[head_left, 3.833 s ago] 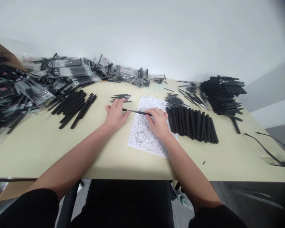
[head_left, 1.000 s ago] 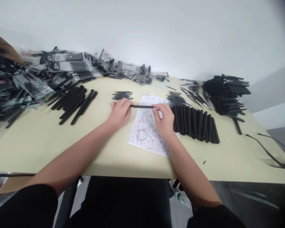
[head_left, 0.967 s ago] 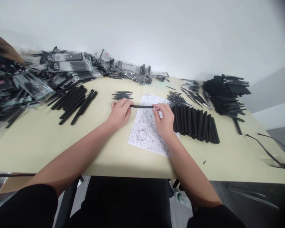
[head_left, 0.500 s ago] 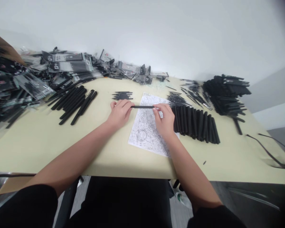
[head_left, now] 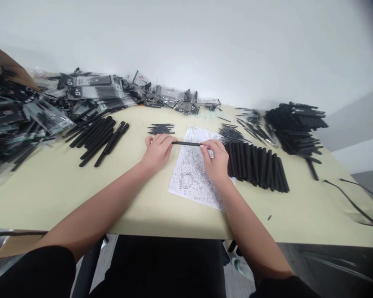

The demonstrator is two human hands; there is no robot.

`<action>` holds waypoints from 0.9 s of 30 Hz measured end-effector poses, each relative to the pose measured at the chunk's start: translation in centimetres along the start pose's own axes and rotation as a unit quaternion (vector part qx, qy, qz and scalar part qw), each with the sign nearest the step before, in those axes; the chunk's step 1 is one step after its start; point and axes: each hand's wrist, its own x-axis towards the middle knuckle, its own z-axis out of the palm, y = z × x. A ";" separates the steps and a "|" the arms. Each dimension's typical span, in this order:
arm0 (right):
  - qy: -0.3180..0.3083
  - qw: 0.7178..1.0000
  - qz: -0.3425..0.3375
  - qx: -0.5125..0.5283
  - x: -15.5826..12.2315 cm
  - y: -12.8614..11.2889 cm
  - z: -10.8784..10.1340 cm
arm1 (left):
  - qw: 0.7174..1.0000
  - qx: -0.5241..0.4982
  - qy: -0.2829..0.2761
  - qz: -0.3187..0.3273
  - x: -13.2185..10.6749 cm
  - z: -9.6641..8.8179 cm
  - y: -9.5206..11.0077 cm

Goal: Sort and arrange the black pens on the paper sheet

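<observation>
A slim black pen (head_left: 187,143) lies level between my two hands, above a sheet of paper (head_left: 189,174) covered in dense scribbles. My left hand (head_left: 158,150) is closed on the pen's left end. The right end is pinched in the fingers of my right hand (head_left: 215,156). Its tips are hidden in my fingers. Just beyond my left hand is a small row of thin black refills (head_left: 161,128). Beside my right hand stretches a row of thick black pens (head_left: 257,165), with a heap of thin dark refills (head_left: 233,133) behind it.
Clear-and-black packets (head_left: 93,87) are piled along the back left. Several black pens (head_left: 96,136) lie in front of them. A dark stack of pens or caps (head_left: 295,124) stands back right. Glasses (head_left: 357,205) rest at the right edge, and a tiny dark piece (head_left: 269,217) lies near the front.
The whole view has shifted slightly, so things sit a little lower in the picture. Both hands keep their hold on the pen, with almost no other movement.
</observation>
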 end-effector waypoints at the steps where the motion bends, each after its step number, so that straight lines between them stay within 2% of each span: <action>1: -0.001 1.000 0.002 0.000 0.0 0.0 0.0 | 1.000 0.002 -0.001 0.000 0.0 0.0 0.0; 14: -0.002 1.000 0.007 0.009 0.0 0.0 0.1 | 1.000 0.014 -0.004 0.006 0.1 0.2 -0.2; 27: -0.003 1.000 -0.004 0.021 0.0 0.0 0.2 | 1.000 -0.006 0.017 0.015 0.0 0.7 -0.5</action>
